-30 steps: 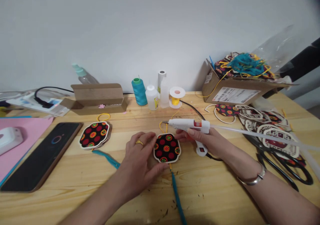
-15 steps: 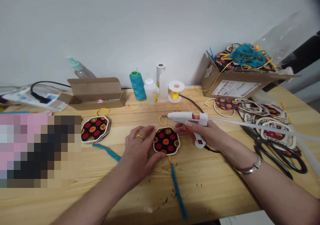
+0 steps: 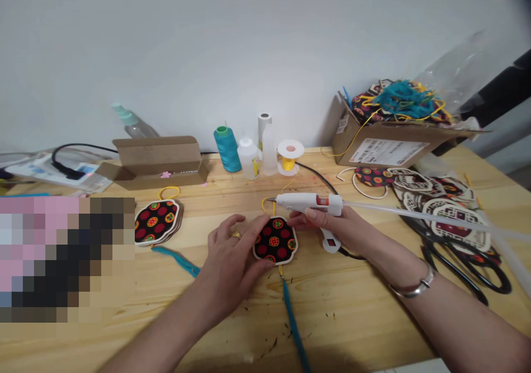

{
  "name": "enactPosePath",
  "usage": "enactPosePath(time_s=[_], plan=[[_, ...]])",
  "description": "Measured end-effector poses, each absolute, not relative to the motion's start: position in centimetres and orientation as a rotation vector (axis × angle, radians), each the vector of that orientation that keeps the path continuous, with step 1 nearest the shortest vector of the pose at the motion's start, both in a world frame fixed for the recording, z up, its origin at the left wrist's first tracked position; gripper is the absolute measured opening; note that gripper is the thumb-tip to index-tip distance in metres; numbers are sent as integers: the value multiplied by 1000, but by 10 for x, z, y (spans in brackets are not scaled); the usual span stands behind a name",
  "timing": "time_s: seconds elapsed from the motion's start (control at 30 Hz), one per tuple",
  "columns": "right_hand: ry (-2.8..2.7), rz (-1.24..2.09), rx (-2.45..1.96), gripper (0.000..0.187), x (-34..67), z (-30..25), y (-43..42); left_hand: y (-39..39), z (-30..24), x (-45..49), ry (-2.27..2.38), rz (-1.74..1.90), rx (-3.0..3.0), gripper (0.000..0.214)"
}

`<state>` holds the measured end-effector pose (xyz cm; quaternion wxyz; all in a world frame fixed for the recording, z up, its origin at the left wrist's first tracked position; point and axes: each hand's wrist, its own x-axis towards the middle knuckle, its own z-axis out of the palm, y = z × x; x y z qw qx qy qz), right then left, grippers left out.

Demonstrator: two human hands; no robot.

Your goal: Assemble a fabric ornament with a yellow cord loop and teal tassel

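A black ornament (image 3: 274,241) with red and green flower patterns and a pale border lies on the wooden table. Yellow cord loops from its top, and a teal tassel (image 3: 293,320) trails from its bottom. My left hand (image 3: 234,254) grips the ornament's left side, thumb at the lower edge and index finger near the top. In my right hand (image 3: 332,224) is a white hot glue gun (image 3: 309,202), its nozzle pointing left just above the ornament. A clear glue stick (image 3: 385,211) runs out of its back. The right fingertips are at the ornament's upper right edge.
At left sits a stack of similar ornaments (image 3: 157,222). Behind stand an open cardboard box (image 3: 160,160), teal thread (image 3: 227,150), bottles (image 3: 249,160) and a yellow cord spool (image 3: 289,157). To the right are black scissors (image 3: 460,270), patterned pieces (image 3: 454,223) and a filled carton (image 3: 385,146).
The whole view has shifted slightly, so things sit a little lower. My left index finger has straightened along the ornament's upper left edge. The glue gun stays in my right hand.
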<state>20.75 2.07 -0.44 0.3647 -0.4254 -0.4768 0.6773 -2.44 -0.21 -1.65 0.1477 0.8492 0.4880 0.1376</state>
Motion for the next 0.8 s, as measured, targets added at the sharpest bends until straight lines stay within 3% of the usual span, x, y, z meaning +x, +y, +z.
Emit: enactPosePath(time_s=[0.47, 0.8], plan=[[-1219, 1730, -1080, 31, 208, -8, 21, 1, -19, -26, 1406, 382, 2449, 68], [-1259, 1716, -1053, 31, 208, -12, 23, 0, -18, -24, 1366, 337, 2558, 55]])
